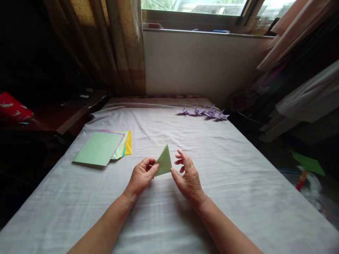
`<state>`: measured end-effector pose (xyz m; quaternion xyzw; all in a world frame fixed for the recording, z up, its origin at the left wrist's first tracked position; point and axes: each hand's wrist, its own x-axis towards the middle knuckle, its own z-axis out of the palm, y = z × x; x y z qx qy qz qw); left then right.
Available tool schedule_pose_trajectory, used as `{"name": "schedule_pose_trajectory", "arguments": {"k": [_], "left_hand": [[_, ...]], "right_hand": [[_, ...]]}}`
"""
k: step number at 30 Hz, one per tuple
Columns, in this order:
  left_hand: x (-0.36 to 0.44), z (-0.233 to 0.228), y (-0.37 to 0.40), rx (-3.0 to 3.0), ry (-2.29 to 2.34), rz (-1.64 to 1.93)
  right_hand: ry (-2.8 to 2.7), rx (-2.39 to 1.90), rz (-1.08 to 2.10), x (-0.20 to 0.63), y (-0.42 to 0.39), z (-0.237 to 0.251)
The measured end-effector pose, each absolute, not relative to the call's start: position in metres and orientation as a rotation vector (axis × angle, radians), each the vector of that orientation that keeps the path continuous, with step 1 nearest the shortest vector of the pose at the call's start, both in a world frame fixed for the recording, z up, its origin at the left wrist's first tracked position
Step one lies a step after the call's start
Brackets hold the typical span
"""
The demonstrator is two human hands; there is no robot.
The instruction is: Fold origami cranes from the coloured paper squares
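Note:
A small green sheet of paper folded into a triangle (pixel 164 163) is held a little above the cloth, its point upward. My left hand (pixel 143 173) pinches its lower left corner, with the thumb on the near face. At the right edge of the paper is my right hand (pixel 188 176), its fingers spread apart and the thumb tip at or very near the lower right corner. Whether that thumb touches the paper I cannot tell. Behind the paper, some of the left fingers are hidden.
A stack of coloured square paper (pixel 97 148) lies at the left of the white cloth (pixel 148 218). Several purple paper cranes (pixel 211 113) stand at the far right edge. Beyond are a curtain (pixel 124 46) and window; hanging clothes (pixel 309 91) are on the right.

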<state>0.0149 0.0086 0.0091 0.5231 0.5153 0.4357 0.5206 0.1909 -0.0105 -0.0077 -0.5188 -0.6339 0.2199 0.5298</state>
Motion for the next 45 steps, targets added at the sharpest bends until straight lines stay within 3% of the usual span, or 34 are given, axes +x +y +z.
{"name": "schedule_pose_trajectory", "arguments": {"k": [2, 4, 11, 18, 45], "left_hand": [[0.014, 0.009, 0.009, 1.249, 1.308, 1.066], [0.014, 0.008, 0.008, 1.293, 1.347, 1.099], [0.023, 0.003, -0.002, 1.544, 1.287, 1.011], [0.023, 0.003, -0.004, 1.436, 1.141, 0.870], [0.022, -0.005, -0.002, 1.425, 1.120, 0.892]], "right_hand": [[-1.598, -1.217, 0.309, 0.189, -0.012, -0.003], [-1.679, -1.169, 0.291, 0.186, -0.014, 0.002], [-1.594, -1.248, 0.660, 0.183, -0.011, -0.004], [-1.444, -1.256, 0.936, 0.187, -0.008, -0.008], [-1.253, -1.169, 1.238, 0.188, -0.006, -0.001]]}}
